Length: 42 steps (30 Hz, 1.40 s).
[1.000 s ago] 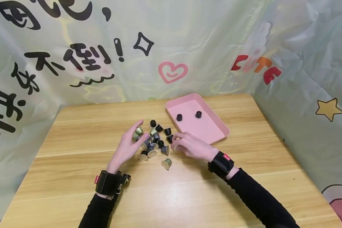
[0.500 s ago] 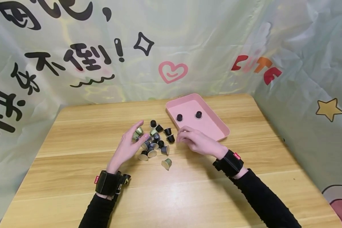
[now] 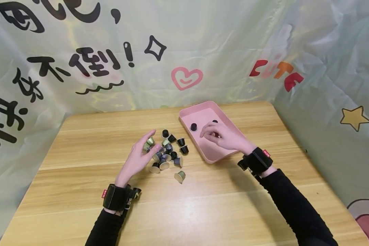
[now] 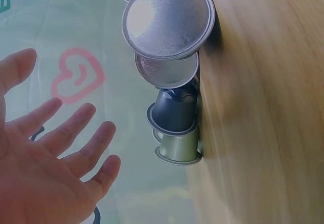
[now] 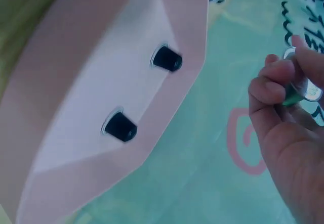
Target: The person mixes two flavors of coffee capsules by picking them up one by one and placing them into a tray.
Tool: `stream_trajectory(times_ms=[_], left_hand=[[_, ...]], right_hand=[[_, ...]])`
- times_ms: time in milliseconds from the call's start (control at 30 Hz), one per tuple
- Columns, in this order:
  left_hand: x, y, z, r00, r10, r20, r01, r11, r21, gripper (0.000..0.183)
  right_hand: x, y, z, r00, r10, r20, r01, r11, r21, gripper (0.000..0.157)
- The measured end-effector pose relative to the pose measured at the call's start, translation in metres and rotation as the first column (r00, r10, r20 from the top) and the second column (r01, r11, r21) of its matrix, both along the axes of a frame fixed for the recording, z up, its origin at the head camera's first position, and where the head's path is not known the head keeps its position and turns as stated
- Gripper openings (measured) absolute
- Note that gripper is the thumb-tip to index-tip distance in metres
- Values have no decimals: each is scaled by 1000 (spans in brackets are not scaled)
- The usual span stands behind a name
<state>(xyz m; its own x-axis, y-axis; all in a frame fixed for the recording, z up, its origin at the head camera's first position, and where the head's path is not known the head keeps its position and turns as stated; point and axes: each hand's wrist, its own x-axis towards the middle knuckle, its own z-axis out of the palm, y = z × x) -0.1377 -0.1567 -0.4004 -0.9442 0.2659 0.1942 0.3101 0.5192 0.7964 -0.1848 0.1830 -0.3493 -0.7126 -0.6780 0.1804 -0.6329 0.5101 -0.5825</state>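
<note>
My right hand (image 3: 219,136) is over the pink tray (image 3: 209,158) in the head view, its fingers curled. In the right wrist view it pinches a coffee capsule (image 5: 313,91) with a silvery rim; the fingers hide most of it. Two black capsules (image 3: 193,127) stand upside down on the tray floor. At the left edge of a pile of capsules (image 3: 163,164), my left hand (image 3: 139,158) hovers with fingers and thumb spread. In the left wrist view its palm faces up to the camera with nothing held, beside a green capsule (image 4: 179,148) and several others.
The pile, of black, green and blue-grey capsules, lies on the wooden table (image 3: 89,147) left of the tray. One green capsule (image 3: 180,176) lies apart toward the front. A printed curtain (image 3: 224,51) hangs behind the table and along its right side.
My right hand has moved from the pile's right edge, rightward and away from me, to over the tray. My left hand has stayed in place.
</note>
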Motion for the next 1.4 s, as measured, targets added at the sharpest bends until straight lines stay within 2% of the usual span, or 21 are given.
stream_trajectory(times_ms=[100,233,400,633,867,1233,1400], left_hand=[[0,0,0,1000,1,2,-1,1000,-2,65],[0,-1,-1,1000,1,6,-1,1000,-6,66],[0,-2,-1,1000,-2,15,2,1000,3,66],[-2,-2,-2,1000,-8,18,8,1000,9,67],[-2,-3,-3,1000,-8,21,8,1000,2,67],[-1,-3,-3,999,-6,31,6,1000,-3,68],[0,-3,-3,999,-1,44,1,1000,-2,69]], right_hand=[[-12,6,5,994,-37,106,36,999,10,18],[-26,12,10,965,-94,246,87,995,39,25],[-37,19,11,943,-132,305,113,990,79,29],[-46,32,7,946,-170,277,120,975,188,30],[-52,43,0,926,-210,313,118,951,287,34],[-55,45,-16,974,-160,159,89,920,383,23],[-55,45,-21,974,-202,104,137,887,441,23]])
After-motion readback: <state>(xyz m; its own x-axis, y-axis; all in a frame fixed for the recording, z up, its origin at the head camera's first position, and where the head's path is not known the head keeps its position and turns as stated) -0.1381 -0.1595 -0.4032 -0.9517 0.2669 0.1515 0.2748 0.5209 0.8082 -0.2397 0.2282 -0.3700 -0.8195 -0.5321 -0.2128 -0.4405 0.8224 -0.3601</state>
